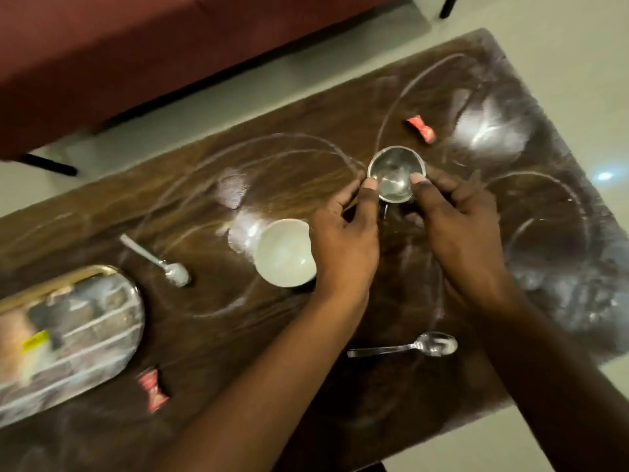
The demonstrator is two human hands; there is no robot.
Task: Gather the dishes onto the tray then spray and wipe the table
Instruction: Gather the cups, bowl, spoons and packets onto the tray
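Steel bowl [396,173] sits pinched by its rim between your left hand [343,247] and right hand [466,229] at mid-table, so carry it far leftward to the tray [112,272].

Small steel bowl [396,173] upright mid-table; white bowl [285,253] just left; two spoons [160,262] [408,346] lying flat; reflective metal tray [68,332] at table's left end.
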